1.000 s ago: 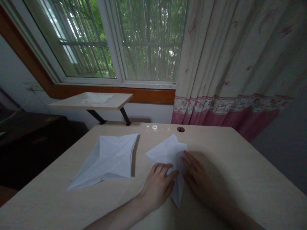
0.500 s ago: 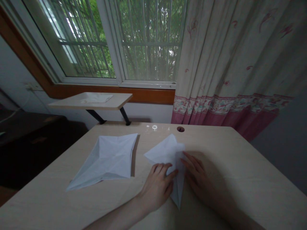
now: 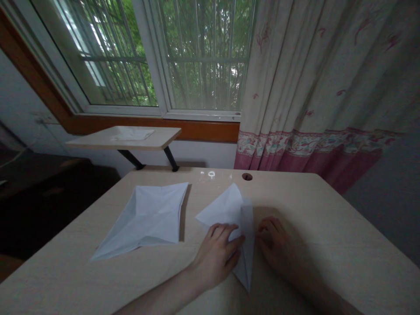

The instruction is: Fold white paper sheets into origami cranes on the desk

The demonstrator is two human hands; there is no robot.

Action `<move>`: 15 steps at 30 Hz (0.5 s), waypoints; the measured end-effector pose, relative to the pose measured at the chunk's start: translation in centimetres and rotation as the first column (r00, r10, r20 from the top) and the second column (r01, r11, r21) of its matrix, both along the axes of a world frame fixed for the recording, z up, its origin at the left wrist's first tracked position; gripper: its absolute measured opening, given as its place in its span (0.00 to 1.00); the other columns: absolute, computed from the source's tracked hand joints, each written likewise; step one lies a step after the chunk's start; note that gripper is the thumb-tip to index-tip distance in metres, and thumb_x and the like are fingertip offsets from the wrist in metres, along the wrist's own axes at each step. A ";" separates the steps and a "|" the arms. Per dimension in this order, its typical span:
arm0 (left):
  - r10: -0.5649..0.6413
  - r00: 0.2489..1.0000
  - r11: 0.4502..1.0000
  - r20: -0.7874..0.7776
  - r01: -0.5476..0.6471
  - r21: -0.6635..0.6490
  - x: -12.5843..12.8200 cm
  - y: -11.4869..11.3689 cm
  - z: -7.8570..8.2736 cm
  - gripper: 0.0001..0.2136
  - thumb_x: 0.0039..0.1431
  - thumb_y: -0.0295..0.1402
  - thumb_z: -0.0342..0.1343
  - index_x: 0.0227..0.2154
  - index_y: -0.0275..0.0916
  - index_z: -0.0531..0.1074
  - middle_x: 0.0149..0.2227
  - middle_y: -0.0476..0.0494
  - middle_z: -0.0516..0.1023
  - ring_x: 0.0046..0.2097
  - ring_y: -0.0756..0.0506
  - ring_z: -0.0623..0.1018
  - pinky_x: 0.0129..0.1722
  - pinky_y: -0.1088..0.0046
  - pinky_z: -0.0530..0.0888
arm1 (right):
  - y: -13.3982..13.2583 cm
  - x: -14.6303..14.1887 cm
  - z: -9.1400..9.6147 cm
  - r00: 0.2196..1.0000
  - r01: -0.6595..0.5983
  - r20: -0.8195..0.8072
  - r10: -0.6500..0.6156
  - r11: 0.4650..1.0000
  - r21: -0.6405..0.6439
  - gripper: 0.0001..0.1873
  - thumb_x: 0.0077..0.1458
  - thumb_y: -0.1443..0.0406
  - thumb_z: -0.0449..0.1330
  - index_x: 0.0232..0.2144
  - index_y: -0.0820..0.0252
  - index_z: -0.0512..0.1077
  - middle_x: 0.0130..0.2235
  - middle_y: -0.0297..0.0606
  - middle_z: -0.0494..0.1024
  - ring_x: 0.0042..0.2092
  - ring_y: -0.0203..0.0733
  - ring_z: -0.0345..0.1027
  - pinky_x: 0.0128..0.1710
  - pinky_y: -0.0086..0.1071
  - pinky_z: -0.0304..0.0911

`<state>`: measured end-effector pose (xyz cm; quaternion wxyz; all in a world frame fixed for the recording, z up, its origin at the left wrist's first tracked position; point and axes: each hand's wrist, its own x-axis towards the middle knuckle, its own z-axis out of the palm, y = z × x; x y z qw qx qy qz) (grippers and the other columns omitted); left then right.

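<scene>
A white sheet of paper folded to a pointed shape (image 3: 229, 208) lies on the beige table (image 3: 328, 227) in front of me. My left hand (image 3: 216, 253) rests flat on its near left part, fingers stretched out and pressing it down. My right hand (image 3: 275, 245) lies on the table at the paper's right edge, fingers slightly bent, fingertips against a narrow right flap (image 3: 248, 227) that stands partly raised. Neither hand holds anything else.
A second creased white sheet (image 3: 147, 218) lies spread out to the left. A round cable hole (image 3: 247, 176) sits near the table's far edge. Behind stand a small raised shelf (image 3: 124, 139), a barred window (image 3: 183, 52) and a patterned curtain (image 3: 321, 87).
My right hand has drawn back off the paper toward its right edge, and the right flap has lifted. My left hand has stayed in place.
</scene>
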<state>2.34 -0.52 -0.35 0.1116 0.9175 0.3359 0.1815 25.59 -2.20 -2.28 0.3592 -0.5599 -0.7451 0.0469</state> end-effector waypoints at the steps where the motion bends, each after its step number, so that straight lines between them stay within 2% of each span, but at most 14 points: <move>1: 0.004 1.000 1.000 0.000 -0.004 0.001 0.0 0.0 0.0 0.19 0.63 0.30 0.56 0.56 0.48 0.69 0.59 0.40 0.67 0.58 0.37 0.67 0.58 0.51 0.64 | 0.0 0.0 -0.1 1.000 0.021 0.015 -0.021 0.999 -0.027 0.06 0.54 0.71 0.54 0.32 0.55 0.65 0.35 0.39 0.72 0.38 0.45 0.68 0.37 0.38 0.67; 6: -0.001 1.000 1.000 -0.018 0.001 0.000 0.0 0.1 -0.1 0.18 0.65 0.31 0.54 0.57 0.47 0.68 0.59 0.39 0.69 0.59 0.38 0.67 0.60 0.49 0.62 | 0.1 0.0 -0.4 0.990 0.111 0.096 -0.103 0.991 -0.079 0.07 0.57 0.69 0.54 0.28 0.55 0.66 0.30 0.37 0.72 0.34 0.45 0.67 0.35 0.37 0.62; 15: 0.018 1.000 1.000 -0.003 -0.017 0.022 0.0 0.2 -0.2 0.17 0.66 0.30 0.53 0.55 0.48 0.70 0.59 0.42 0.70 0.60 0.39 0.68 0.61 0.48 0.61 | 0.1 0.0 -0.5 0.984 0.117 0.141 -0.107 0.991 -0.061 0.05 0.57 0.68 0.55 0.29 0.55 0.68 0.30 0.37 0.74 0.34 0.46 0.68 0.36 0.37 0.59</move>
